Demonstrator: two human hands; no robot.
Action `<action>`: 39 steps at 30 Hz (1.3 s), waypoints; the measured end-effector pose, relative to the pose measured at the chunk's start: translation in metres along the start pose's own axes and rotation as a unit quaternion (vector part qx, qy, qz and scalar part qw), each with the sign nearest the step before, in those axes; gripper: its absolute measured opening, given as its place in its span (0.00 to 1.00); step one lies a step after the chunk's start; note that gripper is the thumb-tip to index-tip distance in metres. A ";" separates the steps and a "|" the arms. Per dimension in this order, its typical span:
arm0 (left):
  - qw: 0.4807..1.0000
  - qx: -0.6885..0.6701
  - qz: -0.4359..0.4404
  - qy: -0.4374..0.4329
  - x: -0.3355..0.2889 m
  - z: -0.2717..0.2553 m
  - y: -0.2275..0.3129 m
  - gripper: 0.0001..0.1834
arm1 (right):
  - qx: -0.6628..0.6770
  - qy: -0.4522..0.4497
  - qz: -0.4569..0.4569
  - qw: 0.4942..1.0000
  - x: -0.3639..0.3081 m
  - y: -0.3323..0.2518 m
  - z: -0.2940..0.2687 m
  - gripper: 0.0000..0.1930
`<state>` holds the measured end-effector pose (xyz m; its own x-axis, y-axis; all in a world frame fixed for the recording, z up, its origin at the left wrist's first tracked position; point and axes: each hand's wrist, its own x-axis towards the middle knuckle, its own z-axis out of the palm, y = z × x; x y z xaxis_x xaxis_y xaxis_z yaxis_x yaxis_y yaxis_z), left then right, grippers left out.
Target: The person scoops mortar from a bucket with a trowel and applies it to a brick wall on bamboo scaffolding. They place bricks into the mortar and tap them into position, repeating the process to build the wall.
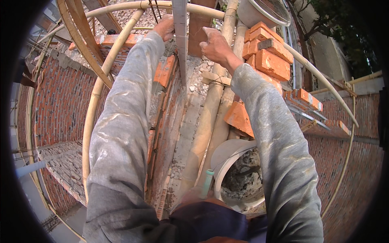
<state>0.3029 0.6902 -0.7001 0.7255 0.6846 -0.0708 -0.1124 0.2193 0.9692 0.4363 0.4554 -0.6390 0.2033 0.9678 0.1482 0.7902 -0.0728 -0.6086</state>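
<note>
My left hand (165,27) is closed at the left edge of a long grey straightedge (180,40) that stands over the brick wall (166,121). Its fingertips are partly hidden, and what they hold cannot be made out. To the right of the straightedge my right hand (219,47) hovers, fingers curled and thumb near the index finger. A faint thin line shows by its fingertips, too fine to name. Below my right forearm sits a white bucket (221,178) of wet grey mortar (243,174), with a green-handled tool (208,180) at its rim.
Orange bricks (273,65) are stacked at the right, below another bucket (263,14). Bamboo poles (210,117) run alongside the wall, and a curved bamboo rail (95,97) passes at the left. Brick walls (60,105) stand lower down on both sides.
</note>
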 end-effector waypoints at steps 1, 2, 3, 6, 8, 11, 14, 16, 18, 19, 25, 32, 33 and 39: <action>1.000 0.004 -0.005 -0.004 -0.002 0.000 0.001 0.10 | -0.030 -0.021 0.026 0.999 0.007 -0.001 0.009 0.38; 1.000 0.007 -0.014 -0.003 -0.002 0.001 0.002 0.10 | -0.037 -0.019 0.008 0.999 0.010 0.001 0.016 0.39; 1.000 0.011 -0.022 -0.002 -0.003 0.002 0.002 0.09 | -0.044 -0.019 -0.002 0.999 0.015 0.003 0.023 0.39; 1.000 -0.003 -0.011 0.005 -0.007 0.007 0.005 0.07 | -0.040 -0.025 -0.011 0.999 0.026 0.010 0.039 0.42; 1.000 -0.020 -0.007 0.016 -0.009 0.010 0.006 0.05 | -0.041 -0.028 -0.014 0.999 0.029 0.015 0.047 0.42; 1.000 -0.008 0.002 0.007 -0.012 0.013 0.007 0.05 | 0.098 -0.104 0.015 0.990 0.031 0.020 0.055 0.38; 1.000 -0.018 0.015 0.009 -0.015 0.013 0.005 0.06 | 0.192 -0.112 0.080 0.972 0.032 0.018 0.056 0.29; 0.999 -0.033 0.017 0.014 -0.016 0.013 0.003 0.08 | 0.177 -0.084 0.117 0.974 0.030 0.014 0.053 0.23; 0.998 -0.057 0.013 0.021 -0.018 0.012 0.002 0.09 | 0.101 -0.049 0.132 0.985 0.027 0.008 0.049 0.19; 0.997 -0.065 0.018 0.028 -0.019 0.014 0.002 0.09 | 0.086 -0.048 0.113 0.989 0.024 0.005 0.046 0.18; 0.953 0.072 0.118 0.271 -0.045 0.038 0.010 0.08 | 0.019 -0.018 0.062 0.998 0.005 -0.014 0.045 0.12; 0.856 0.411 0.283 0.137 -0.127 0.018 0.015 0.15 | 0.027 -0.005 0.019 0.999 0.013 -0.042 0.048 0.13; 0.869 0.407 0.268 0.084 -0.133 0.015 0.013 0.15 | 0.036 -0.018 0.031 0.999 0.017 -0.049 0.048 0.13; 0.932 0.273 0.230 0.068 -0.138 0.012 0.004 0.19 | -0.003 0.016 0.049 0.999 0.037 -0.079 0.050 0.14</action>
<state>0.2110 0.5884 -0.6835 0.5885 0.7092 0.3884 -0.0013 -0.4795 0.8776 0.3519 0.5090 -0.6246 0.2989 0.9476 0.1127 0.7692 -0.1693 -0.6162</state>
